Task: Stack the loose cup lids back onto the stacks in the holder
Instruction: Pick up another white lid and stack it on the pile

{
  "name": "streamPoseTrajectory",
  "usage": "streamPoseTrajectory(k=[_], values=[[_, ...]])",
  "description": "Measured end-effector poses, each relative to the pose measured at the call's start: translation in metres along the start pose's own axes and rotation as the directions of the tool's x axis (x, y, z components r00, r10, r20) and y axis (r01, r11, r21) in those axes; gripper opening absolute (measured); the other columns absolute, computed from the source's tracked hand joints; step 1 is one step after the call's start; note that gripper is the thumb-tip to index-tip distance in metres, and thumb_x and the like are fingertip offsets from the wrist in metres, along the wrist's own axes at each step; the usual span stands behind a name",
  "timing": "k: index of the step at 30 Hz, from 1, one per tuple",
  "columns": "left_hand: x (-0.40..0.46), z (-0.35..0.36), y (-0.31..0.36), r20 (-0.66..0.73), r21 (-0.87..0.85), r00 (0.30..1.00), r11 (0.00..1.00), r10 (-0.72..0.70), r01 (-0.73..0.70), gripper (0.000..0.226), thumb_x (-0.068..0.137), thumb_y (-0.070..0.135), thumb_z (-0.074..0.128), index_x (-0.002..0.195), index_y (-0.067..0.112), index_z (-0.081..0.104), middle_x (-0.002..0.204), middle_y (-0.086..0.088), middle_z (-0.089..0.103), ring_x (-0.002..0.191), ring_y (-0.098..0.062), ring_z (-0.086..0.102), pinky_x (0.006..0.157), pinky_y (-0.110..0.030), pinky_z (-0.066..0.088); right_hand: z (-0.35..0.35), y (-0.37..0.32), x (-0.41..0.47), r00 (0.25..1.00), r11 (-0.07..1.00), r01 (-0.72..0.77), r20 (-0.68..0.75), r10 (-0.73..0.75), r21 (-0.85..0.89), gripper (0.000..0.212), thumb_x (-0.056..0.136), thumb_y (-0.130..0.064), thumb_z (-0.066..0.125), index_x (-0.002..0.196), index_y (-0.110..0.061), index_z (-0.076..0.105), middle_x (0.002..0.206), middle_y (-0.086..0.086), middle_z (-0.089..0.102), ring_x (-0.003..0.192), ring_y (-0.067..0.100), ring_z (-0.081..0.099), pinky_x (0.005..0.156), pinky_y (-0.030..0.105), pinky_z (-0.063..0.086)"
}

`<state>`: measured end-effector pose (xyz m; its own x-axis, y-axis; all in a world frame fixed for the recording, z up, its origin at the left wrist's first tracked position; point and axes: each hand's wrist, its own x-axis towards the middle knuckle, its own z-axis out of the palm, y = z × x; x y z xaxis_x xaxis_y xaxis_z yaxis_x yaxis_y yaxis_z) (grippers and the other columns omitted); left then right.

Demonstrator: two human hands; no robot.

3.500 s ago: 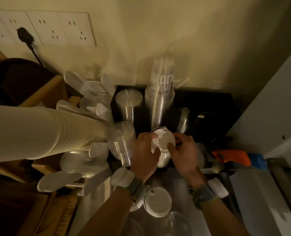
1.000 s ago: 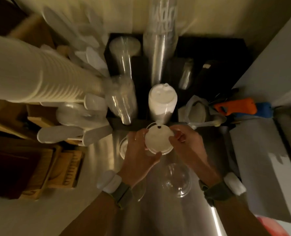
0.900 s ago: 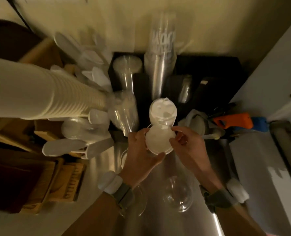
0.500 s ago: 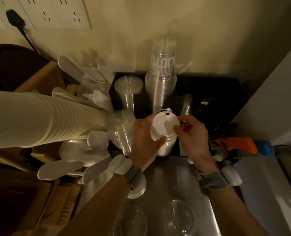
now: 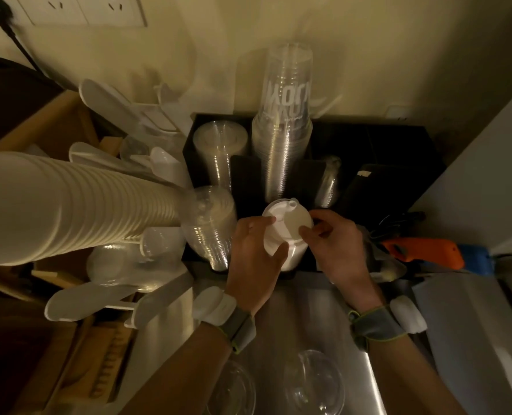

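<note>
Lifted off the tabletop (image 5: 323, 313) since a second ago: white sip lid (image 5: 289, 218), now up at the crown of the white lid stack (image 5: 284, 250) in the front middle slot of the black holder (image 5: 398, 151). Held level, spout toward the wall, probably to match the lids beneath so the rims nest. Left hand (image 5: 254, 256) grasping the near-left rim, thumb curled under against the stack side, likely steadying the column while seating. Right hand (image 5: 335, 250) pinching the right rim with fingertips only, apparently to guide alignment. Fully seated or a touch above: cannot tell, motion blur at the edge.

Clear lid stack (image 5: 210, 226) just beside on the left, same holder; tall clear cups (image 5: 284, 139) behind. Paper cup stack (image 5: 69, 205) leaning in from far left.

Still loose on the tabletop near the bottom edge: two clear dome lids (image 5: 317, 381), (image 5: 233, 390), well apart from the holder. Judged next for the clear stack, not the white one, since shapes differ. Task partway.
</note>
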<state>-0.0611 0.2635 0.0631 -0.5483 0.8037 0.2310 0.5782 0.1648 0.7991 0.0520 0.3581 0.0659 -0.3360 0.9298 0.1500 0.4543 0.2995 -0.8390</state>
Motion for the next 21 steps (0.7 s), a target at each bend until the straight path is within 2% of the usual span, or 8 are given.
streamPoseTrajectory(k=[3,6,9,12,15,18,20,21], values=[[0.0,0.0,0.0,-0.009,0.029,1.0,1.0,-0.002,0.003,0.047,0.079,0.016,0.071,0.123,0.013,0.056,0.126,-0.01,0.054,0.111,-0.011,0.049,0.088,0.005,0.029,0.001,0.005,-0.001,1.0,1.0,0.01,0.012,-0.01,0.006,0.028,0.081,-0.018,0.071,0.108,-0.015,0.067,0.077,0.0,0.066,0.069,0.006,0.061,0.062,0.013,0.048],[-0.001,-0.001,0.0,0.042,0.085,0.999,0.996,0.031,-0.035,0.053,0.081,0.015,0.068,0.13,0.013,0.05,0.13,-0.011,0.051,0.118,-0.022,0.051,0.097,-0.02,0.042,0.0,0.006,0.0,1.0,0.999,-0.012,0.024,0.011,0.035,0.028,0.082,-0.02,0.07,0.109,-0.016,0.066,0.071,-0.001,0.066,0.064,0.005,0.062,0.056,0.008,0.045],[-0.005,-0.003,-0.007,0.192,0.202,0.979,0.973,0.07,-0.11,0.068,0.081,0.012,0.063,0.143,0.017,0.034,0.142,-0.012,0.041,0.127,-0.027,0.043,0.104,-0.039,0.045,0.001,0.008,-0.002,0.998,0.997,-0.05,0.04,0.048,0.057,0.028,0.083,-0.023,0.069,0.111,-0.018,0.064,0.059,0.004,0.065,0.052,0.015,0.064,0.053,0.022,0.05],[-0.009,-0.012,-0.008,0.27,0.212,0.961,0.97,0.058,-0.118,0.08,0.08,0.01,0.06,0.148,0.018,0.019,0.153,-0.012,0.032,0.137,-0.028,0.034,0.114,-0.036,0.033,0.0,0.006,-0.004,0.993,0.994,-0.093,0.076,0.088,0.063,0.031,0.085,-0.026,0.066,0.114,-0.018,0.06,0.055,0.007,0.063,0.046,0.015,0.061,0.051,0.03,0.053],[-0.017,-0.028,0.001,0.285,0.143,0.952,0.977,0.11,-0.155,0.083,0.082,0.009,0.058,0.15,0.015,0.011,0.154,-0.008,0.031,0.14,-0.023,0.031,0.118,-0.039,0.028,-0.004,-0.005,-0.008,0.992,0.995,-0.101,0.078,0.1,0.011,0.043,0.084,-0.029,0.067,0.123,-0.016,0.055,0.059,0.006,0.06,0.059,0.021,0.062,0.064,0.039,0.055],[-0.039,-0.049,0.006,0.181,0.03,0.982,0.997,0.059,-0.066,0.062,0.082,0.012,0.062,0.139,0.021,0.039,0.14,-0.002,0.051,0.127,-0.012,0.046,0.107,-0.03,0.041,-0.007,-0.018,-0.02,0.999,0.999,0.002,-0.036,-0.004,-0.047,0.039,0.084,-0.034,0.066,0.12,-0.021,0.056,0.056,-0.006,0.055,0.057,0.006,0.058,0.058,0.025,0.048],[-0.061,-0.064,-0.003,0.136,-0.11,0.99,0.993,-0.032,0.047,0.038,0.082,0.011,0.065,0.117,0.024,0.059,0.117,0.004,0.066,0.106,-0.003,0.059,0.091,-0.021,0.05,-0.006,-0.023,-0.04,0.996,0.996,0.081,-0.034,-0.082,-0.02,0.015,0.084,-0.035,0.064,0.099,-0.031,0.063,0.055,-0.009,0.056,0.056,0.003,0.058,0.051,0.011,0.041],[-0.078,-0.075,-0.016,0.151,-0.156,0.983,0.979,-0.108,0.131,0.031,0.082,0.01,0.066,0.11,0.025,0.063,0.108,0.007,0.068,0.098,0.0,0.061,0.084,-0.016,0.051,0.005,-0.024,-0.055,0.996,0.997,0.074,0.042,-0.075,0.015,0.005,0.085,-0.037,0.062,0.089,-0.034,0.064,0.057,-0.008,0.059,0.06,0.001,0.06,0.05,0.012,0.043]])
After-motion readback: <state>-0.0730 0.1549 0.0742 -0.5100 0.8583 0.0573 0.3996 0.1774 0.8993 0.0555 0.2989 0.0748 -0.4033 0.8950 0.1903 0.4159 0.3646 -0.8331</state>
